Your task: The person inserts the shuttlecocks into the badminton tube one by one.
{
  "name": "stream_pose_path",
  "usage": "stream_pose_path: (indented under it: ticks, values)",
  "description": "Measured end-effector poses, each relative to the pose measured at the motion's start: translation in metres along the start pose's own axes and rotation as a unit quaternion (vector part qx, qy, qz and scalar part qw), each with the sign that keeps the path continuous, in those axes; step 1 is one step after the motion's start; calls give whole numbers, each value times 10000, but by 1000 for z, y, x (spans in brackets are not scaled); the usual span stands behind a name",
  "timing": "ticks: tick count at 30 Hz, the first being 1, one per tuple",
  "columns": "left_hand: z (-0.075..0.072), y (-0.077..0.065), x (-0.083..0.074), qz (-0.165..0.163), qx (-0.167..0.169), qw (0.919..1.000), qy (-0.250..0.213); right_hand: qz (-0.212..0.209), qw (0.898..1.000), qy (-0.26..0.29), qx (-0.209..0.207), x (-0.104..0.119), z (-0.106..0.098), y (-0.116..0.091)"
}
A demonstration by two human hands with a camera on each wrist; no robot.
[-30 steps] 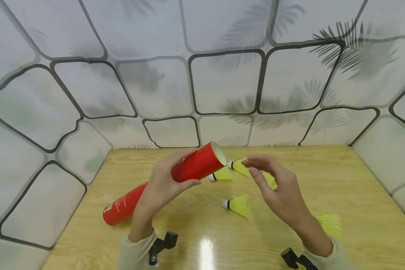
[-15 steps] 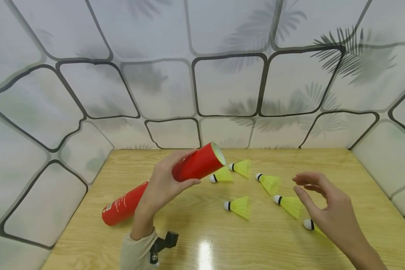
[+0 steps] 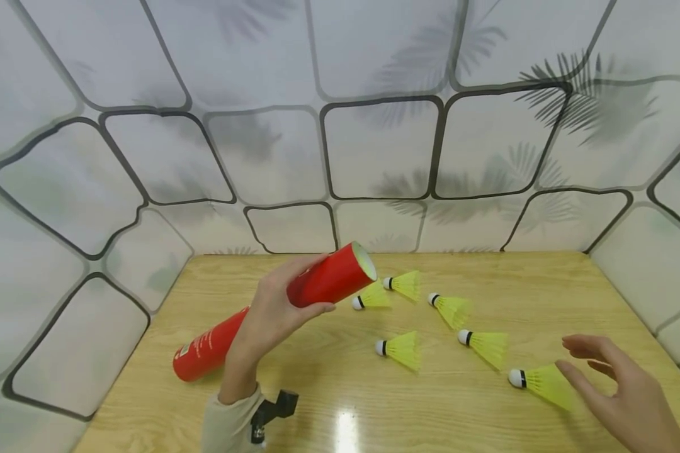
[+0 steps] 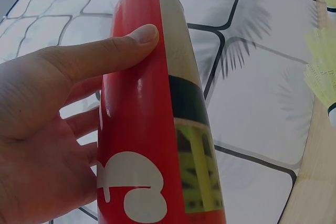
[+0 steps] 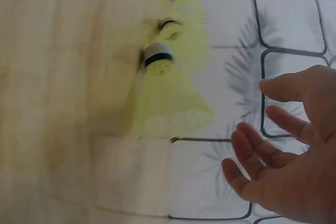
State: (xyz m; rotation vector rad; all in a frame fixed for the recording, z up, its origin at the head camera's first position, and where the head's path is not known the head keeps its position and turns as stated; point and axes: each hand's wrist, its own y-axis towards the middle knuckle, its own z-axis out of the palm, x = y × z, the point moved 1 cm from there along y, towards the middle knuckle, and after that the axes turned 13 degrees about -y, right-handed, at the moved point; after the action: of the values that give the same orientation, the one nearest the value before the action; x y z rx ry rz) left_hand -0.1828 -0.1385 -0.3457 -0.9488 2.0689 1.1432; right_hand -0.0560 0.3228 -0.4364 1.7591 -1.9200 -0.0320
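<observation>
Above the worktop (image 3: pixel 430 409), the left hand (image 3: pixel 271 308) curls round a tilted red tube (image 3: pixel 335 277); the right hand (image 3: pixel 623 391), its grip empty and half spread, has moved rightward, bringing the rightmost shuttlecock (image 3: pixel 544 384) within reach.

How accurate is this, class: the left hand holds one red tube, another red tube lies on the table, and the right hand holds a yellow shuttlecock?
One part is wrong: the right hand holds nothing; the right wrist view shows a gap between it and the nearest yellow shuttlecock. The left hand does hold one red tube, and another red tube lies on the table.
</observation>
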Motion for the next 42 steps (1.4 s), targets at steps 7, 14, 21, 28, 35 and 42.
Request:
stream_pose_path:
  ticks: [7, 14, 21, 28, 35, 42]
  values:
    - [-2, -2, 2, 66, -37, 10000, -9, 397, 9958, -479, 666, -25, 11, -10]
    - [-3, -2, 2, 75, -31, 10000, -8, 789, 9808, -333, 1750, -34, 22, -15]
    - [-2, -1, 2, 65, -3, 10000, -64, 477, 9935, -189, 1021, -26, 29, -24]
    - [-1, -1, 1, 71, 18, 10000, -37, 386, 9933, -49, 1090, -24, 29, -23]
    - [0, -1, 1, 29, 37, 10000, -30, 273, 9981, -67, 545, -22, 26, -25]
    - [0, -2, 1, 31, 59, 10000, 48, 220, 9995, -21, 217, -20, 20, -22]
